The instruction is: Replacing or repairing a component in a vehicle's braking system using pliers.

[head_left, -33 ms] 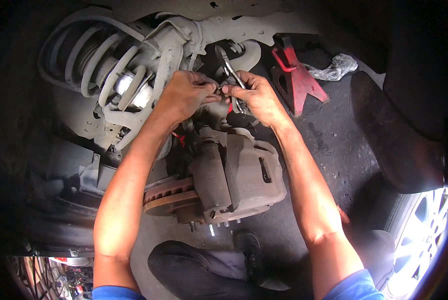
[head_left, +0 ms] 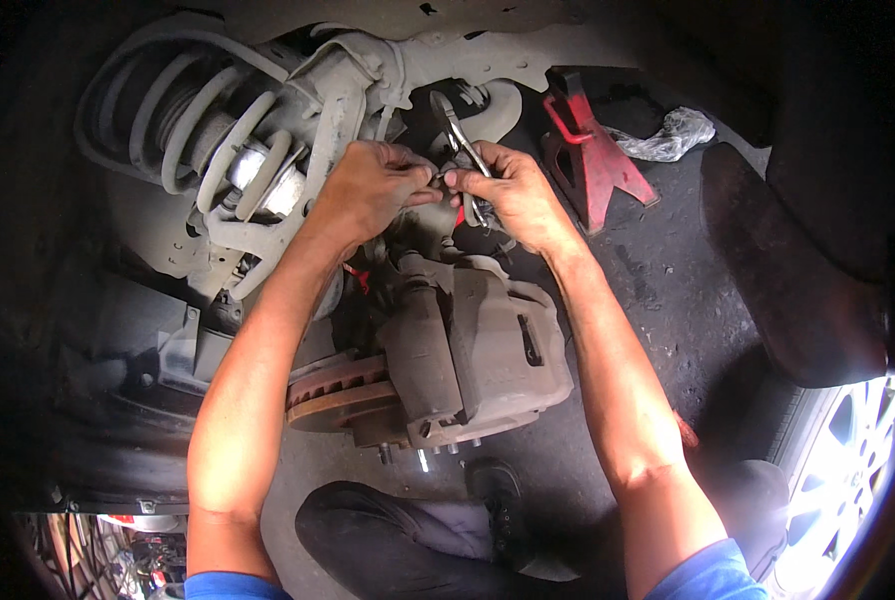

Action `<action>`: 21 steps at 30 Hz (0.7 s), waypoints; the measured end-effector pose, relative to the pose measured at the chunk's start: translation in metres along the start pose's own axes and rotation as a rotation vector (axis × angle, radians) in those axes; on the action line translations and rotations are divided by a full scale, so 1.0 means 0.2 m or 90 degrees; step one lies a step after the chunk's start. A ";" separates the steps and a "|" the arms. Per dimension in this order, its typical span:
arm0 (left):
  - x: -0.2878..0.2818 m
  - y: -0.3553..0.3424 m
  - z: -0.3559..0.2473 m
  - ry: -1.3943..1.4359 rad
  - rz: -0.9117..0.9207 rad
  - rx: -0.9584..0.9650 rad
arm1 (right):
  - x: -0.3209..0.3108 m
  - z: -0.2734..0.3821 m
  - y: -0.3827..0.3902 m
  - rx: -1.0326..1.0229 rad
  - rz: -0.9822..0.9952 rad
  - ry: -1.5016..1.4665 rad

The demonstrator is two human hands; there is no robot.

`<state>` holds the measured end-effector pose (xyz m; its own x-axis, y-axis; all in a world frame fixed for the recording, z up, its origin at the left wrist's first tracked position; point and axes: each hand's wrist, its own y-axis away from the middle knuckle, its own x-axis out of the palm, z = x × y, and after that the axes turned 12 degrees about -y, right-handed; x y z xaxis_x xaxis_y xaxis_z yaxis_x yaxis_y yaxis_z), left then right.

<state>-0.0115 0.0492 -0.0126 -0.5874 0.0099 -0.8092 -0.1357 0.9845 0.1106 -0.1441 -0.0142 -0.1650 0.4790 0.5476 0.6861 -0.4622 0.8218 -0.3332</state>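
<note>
Above the brake caliper (head_left: 503,345), both my hands meet with fingertips almost touching. My right hand (head_left: 518,198) is closed round a pair of metal pliers (head_left: 452,120), whose head points up and away from me. Its thumb and forefinger press together toward my left fingers. Thumb and fingers of my left hand (head_left: 368,195) are pinched together. Whatever lies between them is too small and covered to name. Beneath the caliper, a rusty brake disc (head_left: 338,400) with wheel studs shows at its lower left.
A coil spring (head_left: 208,135) around a shock absorber fills the upper left, beside grey suspension arms. On the dark floor to the right stand a red jack stand (head_left: 603,170) and crumpled clear plastic (head_left: 673,135). An alloy wheel (head_left: 848,475) lies at lower right. My bent leg (head_left: 368,530) is below.
</note>
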 end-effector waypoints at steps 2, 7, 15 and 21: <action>0.00 0.00 0.00 -0.009 -0.003 -0.001 | -0.03 0.01 0.00 0.027 0.018 0.028; -0.03 -0.01 0.04 -0.190 0.009 0.096 | -0.04 0.02 0.00 0.033 0.024 0.011; -0.02 -0.02 0.02 -0.224 0.034 0.004 | -0.02 0.09 0.00 -0.010 -0.025 0.179; -0.02 -0.03 -0.01 -0.187 -0.036 -0.021 | -0.10 0.28 0.10 -0.012 -0.040 0.147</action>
<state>-0.0104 0.0432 -0.0090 -0.3232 0.0108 -0.9463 -0.1907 0.9787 0.0763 -0.2044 -0.0180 -0.1495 0.6660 0.5145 0.5402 -0.4124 0.8573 -0.3080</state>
